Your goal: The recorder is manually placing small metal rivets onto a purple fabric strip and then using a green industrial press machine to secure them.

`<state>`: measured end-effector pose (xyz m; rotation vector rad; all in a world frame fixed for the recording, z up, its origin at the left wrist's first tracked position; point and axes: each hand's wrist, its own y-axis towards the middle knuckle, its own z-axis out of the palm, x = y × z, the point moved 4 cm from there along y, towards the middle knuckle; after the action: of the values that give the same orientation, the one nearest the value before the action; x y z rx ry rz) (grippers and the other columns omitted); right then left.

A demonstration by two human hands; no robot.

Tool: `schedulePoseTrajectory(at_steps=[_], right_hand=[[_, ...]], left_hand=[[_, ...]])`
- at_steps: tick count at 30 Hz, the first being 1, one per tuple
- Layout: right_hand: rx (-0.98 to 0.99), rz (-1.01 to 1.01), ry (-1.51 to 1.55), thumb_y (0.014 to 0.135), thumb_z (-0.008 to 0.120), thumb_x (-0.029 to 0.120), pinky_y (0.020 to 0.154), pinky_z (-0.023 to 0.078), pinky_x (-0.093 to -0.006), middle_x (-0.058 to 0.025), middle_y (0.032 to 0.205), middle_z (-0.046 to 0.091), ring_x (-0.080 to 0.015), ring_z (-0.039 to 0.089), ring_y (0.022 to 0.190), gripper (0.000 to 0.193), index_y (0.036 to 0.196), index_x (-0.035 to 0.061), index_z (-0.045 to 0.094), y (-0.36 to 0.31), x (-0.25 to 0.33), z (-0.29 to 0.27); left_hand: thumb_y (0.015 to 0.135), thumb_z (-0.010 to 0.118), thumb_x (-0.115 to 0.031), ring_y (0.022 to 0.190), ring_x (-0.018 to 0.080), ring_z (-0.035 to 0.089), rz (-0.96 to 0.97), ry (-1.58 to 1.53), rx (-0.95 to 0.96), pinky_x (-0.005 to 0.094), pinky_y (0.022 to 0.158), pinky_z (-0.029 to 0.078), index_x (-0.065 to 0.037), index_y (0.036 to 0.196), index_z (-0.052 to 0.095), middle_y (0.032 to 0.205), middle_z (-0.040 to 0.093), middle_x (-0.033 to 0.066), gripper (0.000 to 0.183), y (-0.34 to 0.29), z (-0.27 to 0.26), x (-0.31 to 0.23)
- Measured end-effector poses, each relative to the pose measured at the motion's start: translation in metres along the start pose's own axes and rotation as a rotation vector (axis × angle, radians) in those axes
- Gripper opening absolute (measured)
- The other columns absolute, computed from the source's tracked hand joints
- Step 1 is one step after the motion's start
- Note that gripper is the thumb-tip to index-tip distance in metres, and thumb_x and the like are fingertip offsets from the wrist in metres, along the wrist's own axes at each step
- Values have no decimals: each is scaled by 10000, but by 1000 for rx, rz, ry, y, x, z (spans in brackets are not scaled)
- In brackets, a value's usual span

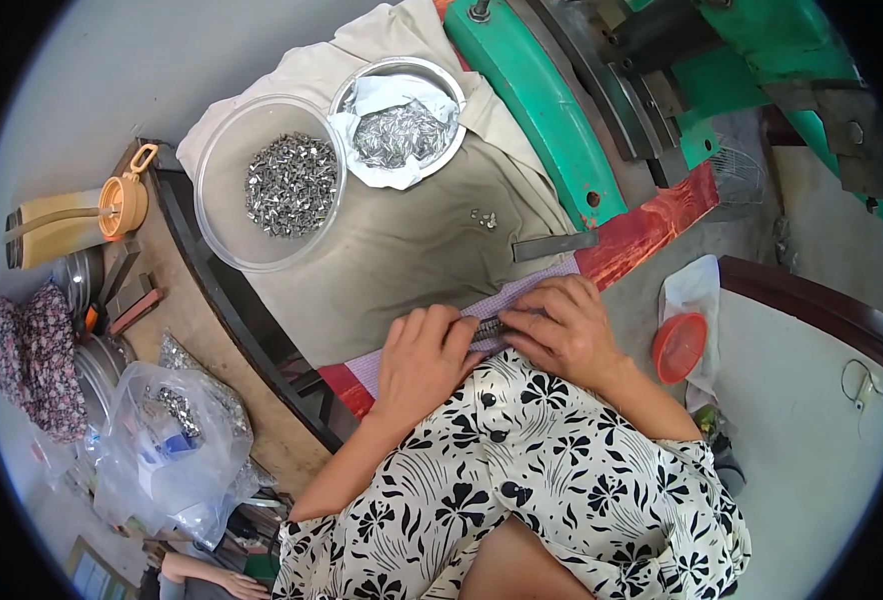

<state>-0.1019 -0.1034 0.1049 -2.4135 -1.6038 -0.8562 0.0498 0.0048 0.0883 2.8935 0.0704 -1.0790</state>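
Both forearms are seen entering from the lower edge, angled upward and inward over a lap covered by a black-and-white floral garment (552, 470), so that the hands meet near the frame centre. The left hand (424, 358) is laid palm down, knuckles up, with its fingers curled forward over a row of small metal pieces (489, 329). The right hand (565, 328) is placed just beside it, also palm down, with the fingers bent toward the left and the fingertips pressed onto the same row. The row is lined up on a strip of lilac cloth (537, 283) that is spread along a red board (652, 225) at the table edge. Most of the row is covered by the two hands; only a short dark stretch between them is visible, and the shape of the individual pieces cannot be made out. Whether anything is pinched between thumb and fingers cannot be told, since both thumbs are hidden. Farther back, on a beige cloth (412, 250), a clear plastic bowl (224, 215) of metal pieces and a metal bowl (442, 75) lined with foil are noted, well apart from the hands.
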Motion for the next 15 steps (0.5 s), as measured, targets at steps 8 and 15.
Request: schedulePoseTrajectory(at_steps=[8, 15], right_hand=[[49, -81, -3, 684, 805, 200, 828, 460, -392, -13, 998, 632, -238, 595, 983, 339, 1001, 111, 722, 5, -8, 1], [-32, -138, -38, 678, 828, 224, 843, 438, -402, 11, 998, 635, -241, 585, 989, 344, 1003, 155, 740, 31, -16, 2]], left_hand=[[710, 775, -155, 860, 228, 568, -38, 126, -3, 359, 738, 427, -81, 975, 686, 939, 597, 34, 289, -15, -22, 10], [689, 798, -142, 840, 243, 579, -33, 164, -166, 367, 737, 418, -79, 971, 683, 934, 613, 46, 311, -4, -36, 21]])
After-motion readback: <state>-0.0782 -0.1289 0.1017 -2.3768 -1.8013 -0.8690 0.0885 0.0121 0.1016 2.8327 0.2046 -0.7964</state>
